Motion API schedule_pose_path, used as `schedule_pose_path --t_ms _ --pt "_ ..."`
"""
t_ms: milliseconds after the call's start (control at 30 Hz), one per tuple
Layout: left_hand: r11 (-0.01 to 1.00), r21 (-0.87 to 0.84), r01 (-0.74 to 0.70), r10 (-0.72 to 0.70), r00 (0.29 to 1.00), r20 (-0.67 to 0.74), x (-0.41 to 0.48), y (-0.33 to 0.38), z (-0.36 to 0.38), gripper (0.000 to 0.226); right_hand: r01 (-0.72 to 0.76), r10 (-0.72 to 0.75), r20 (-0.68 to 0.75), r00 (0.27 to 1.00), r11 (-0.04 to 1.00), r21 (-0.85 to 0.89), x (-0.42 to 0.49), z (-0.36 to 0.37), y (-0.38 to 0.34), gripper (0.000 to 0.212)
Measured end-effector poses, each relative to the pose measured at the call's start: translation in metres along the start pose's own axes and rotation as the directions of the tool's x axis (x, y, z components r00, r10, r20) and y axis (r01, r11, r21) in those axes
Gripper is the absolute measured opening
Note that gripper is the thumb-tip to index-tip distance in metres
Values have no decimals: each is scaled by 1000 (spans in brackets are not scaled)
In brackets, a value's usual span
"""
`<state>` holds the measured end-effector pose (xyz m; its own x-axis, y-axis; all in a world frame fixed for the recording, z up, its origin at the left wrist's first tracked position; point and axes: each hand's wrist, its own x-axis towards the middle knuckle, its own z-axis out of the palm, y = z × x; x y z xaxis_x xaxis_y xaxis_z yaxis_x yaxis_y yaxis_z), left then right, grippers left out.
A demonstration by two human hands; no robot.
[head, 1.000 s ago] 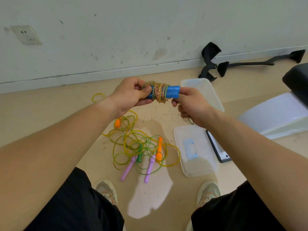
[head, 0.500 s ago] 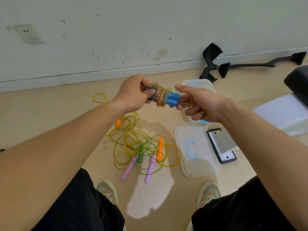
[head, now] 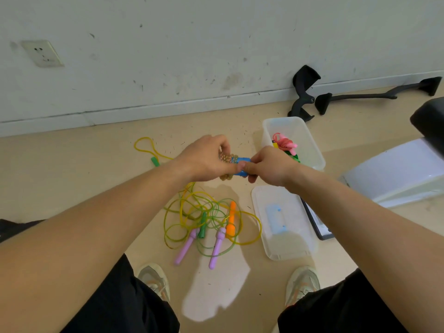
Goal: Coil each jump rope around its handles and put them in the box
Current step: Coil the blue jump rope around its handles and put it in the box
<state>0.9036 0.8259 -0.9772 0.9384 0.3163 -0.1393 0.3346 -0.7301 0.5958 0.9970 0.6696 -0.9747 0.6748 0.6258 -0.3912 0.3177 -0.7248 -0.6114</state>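
Note:
Both hands hold one jump rope with blue handles (head: 242,167), its yellowish cord coiled round them. My left hand (head: 206,162) grips the coiled end; my right hand (head: 266,165) pinches the bare blue end. They meet above the floor, just left of the clear plastic box (head: 312,150), which holds coiled ropes in pink and green (head: 286,146). Below my hands lies a tangle of loose ropes (head: 206,217) with purple, orange and green handles.
The box's clear lid (head: 286,224) lies flat on the floor beside a phone (head: 320,227). Black metal parts (head: 305,92) rest by the wall. A white slab (head: 398,171) sits at the right. My shoes (head: 153,282) are at the bottom.
My hands have come down and closer together with the blue-handled rope. My right hand has closed on the blue end. The box's contents now show.

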Motion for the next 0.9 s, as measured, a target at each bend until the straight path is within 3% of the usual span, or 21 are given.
schedule_pose_path --t_ms 67,133,233,433,533,667,900 --pt "999 35 -4 2 997 77 1 -3 -1 43 13 -13 6 1000 1000 5 0 1 0 49" --pt "999 -54 6 4 984 179 0 -4 -1 38 32 -32 -9 999 999 12 1 1 0 49" --pt "992 -129 13 17 974 226 0 -4 0 29 64 -63 -31 998 998 27 1 0 0 48" --pt "964 -259 59 -1 976 217 1 -17 3 5 195 -190 83 978 979 -66 -3 -5 -1 23" --pt "944 -328 41 29 978 204 -1 -16 9 16 250 -246 48 968 947 -203 -5 -8 -1 25" --pt "904 -418 86 13 973 228 -2 -12 12 11 280 -318 -34 947 876 -392 -9 -9 -2 27" --pt "869 -482 113 -7 976 216 -5 -6 8 16 296 -354 -125 927 895 -332 -10 -8 -2 22"
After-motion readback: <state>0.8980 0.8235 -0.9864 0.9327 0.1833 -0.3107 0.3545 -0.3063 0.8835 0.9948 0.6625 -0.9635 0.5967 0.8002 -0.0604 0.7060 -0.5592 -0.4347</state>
